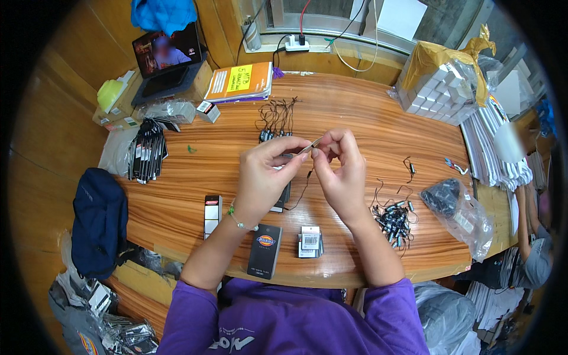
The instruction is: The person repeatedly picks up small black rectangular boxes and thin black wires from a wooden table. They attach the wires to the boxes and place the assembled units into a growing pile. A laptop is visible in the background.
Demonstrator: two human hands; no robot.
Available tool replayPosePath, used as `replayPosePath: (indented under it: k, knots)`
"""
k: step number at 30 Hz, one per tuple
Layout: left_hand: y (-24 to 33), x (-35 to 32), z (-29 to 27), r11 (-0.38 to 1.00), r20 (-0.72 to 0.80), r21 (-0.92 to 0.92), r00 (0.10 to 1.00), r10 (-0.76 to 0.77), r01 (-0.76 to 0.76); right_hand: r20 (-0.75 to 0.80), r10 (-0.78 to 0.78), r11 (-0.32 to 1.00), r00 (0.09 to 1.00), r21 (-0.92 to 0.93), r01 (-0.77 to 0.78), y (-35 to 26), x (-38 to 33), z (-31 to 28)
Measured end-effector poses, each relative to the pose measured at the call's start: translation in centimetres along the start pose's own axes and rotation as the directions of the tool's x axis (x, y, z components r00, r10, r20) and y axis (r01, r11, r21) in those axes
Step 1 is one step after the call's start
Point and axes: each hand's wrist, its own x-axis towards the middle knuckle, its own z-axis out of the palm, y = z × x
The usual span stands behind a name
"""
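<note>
Above the middle of the table, my left hand (pixel 267 164) pinches a thin card tag (pixel 306 149), seen nearly edge-on. My right hand (pixel 343 168) closes finger and thumb at the tag's upper end, where a black string (pixel 306 183) hangs down with a small dark piece on it. Under my left wrist, another dark tag (pixel 282 200) is partly hidden. Closer to me lie a black hang tag stack (pixel 264 254), a small pile of white barcode tags (pixel 310 242) and a narrow tag stack with a red top (pixel 212 214). Right of my right forearm is a heap of black tag strings (pixel 393 222).
More strings (pixel 276 121) lie in a row beyond my hands. Strung black tags (pixel 147 155) are bunched at the left. A plastic bag (pixel 458 216) sits right, below a wrapped stack of white boxes (pixel 435 92). A propped screen (pixel 168 50) and orange notebook (pixel 236 81) stand far left.
</note>
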Motion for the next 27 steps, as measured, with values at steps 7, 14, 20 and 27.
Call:
replayPosePath:
  k: [7,14,20,27]
  knots:
    - [0.6,-0.3,-0.5,0.972,0.032,0.214,0.996,0.087,-0.092,-0.005,0.069,0.981,0.998,0.182,-0.067,0.6,-0.5,0.7]
    - [0.9,1.1,-0.3,0.68,0.118,0.531,0.839,0.532,-0.506,0.212,0.273,0.871,0.938,0.359,-0.334,-0.3,0.7,-1.1]
    - [1.9,2.2,-0.5,0.395,0.374,0.647,0.723,0.581,-0.653,0.387,0.391,0.554,0.835,0.626,-0.549,2.3,1.6,-1.4]
    - [1.8,2.2,0.6,0.405,0.506,0.577,0.7,0.505,-0.709,-0.124,0.098,0.959,0.987,0.276,-0.061,5.1,1.5,-0.3]
